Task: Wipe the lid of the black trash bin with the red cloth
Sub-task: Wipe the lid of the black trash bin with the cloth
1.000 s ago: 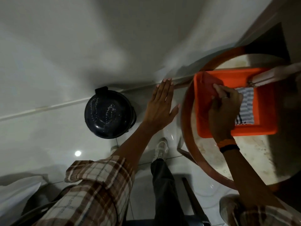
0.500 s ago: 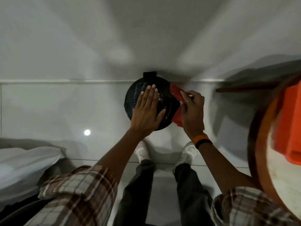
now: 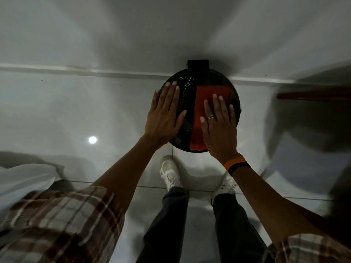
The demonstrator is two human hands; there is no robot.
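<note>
Lid [image 3: 190, 95] seen on bin, against wall at 12 o'clock. Cloth [image 3: 199, 118] spread flat on lid's 3 o'clock half, pinned under right hand [image 3: 218, 126], fingers extended. Left hand [image 3: 164, 114] laid flat at 9 o'clock, fingers spread, nothing gripped. Cloth judged soft, light; lid stiff, probably slick. Best pressed by palm, not pinched.
</note>
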